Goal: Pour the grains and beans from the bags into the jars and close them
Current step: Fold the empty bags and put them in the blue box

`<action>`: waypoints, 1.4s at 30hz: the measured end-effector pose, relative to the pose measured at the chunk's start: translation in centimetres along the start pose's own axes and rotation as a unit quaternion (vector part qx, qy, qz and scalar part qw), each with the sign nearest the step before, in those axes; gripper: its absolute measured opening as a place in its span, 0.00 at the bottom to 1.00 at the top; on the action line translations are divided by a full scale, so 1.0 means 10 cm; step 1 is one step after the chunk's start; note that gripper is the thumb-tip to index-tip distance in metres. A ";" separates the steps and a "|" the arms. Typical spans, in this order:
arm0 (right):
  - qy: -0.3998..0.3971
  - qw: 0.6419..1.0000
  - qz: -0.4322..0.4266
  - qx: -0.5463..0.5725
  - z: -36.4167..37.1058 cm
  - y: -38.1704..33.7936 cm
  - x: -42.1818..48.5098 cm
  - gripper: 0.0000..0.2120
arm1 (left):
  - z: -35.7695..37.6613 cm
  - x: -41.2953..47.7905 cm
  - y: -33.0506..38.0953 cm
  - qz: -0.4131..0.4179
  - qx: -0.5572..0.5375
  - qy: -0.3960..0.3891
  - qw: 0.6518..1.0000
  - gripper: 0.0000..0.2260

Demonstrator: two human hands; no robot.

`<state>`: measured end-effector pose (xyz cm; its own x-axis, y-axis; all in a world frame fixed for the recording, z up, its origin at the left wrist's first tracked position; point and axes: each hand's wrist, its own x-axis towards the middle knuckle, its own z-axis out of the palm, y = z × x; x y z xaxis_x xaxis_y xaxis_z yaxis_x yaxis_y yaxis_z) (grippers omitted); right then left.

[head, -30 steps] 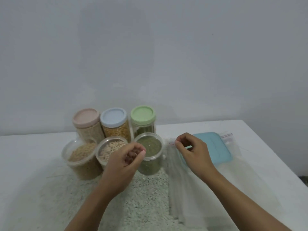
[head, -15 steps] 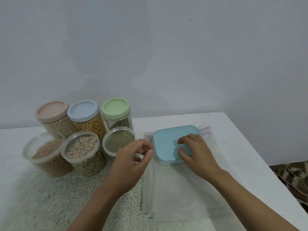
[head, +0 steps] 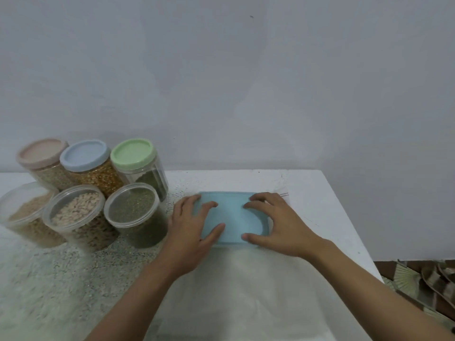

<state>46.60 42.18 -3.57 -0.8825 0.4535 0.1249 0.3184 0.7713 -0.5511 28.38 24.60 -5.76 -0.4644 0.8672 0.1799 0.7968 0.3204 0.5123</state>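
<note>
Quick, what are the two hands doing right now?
Left hand: open, fingers spread, pressing on the blue lid.
Right hand: open, pressing on the same lid.

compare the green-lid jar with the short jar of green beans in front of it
The green-lid jar is tall and narrow; the short jar is squat and wide. The green-lid jar wears a green lid; the short jar shows no coloured lid. Both are clear and hold green beans.
</note>
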 end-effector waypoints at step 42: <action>-0.036 0.978 0.065 0.197 0.21 0.34 -0.08 0.67 | -0.48 0.30 0.73 0.117 -0.005 0.215 0.970 0.12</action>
<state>47.63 43.46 -7.29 -0.8697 0.4933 -0.0173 0.2838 0.4710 -0.8353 30.90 27.71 2.55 -0.3914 0.6756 0.6248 0.8968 0.1280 0.4235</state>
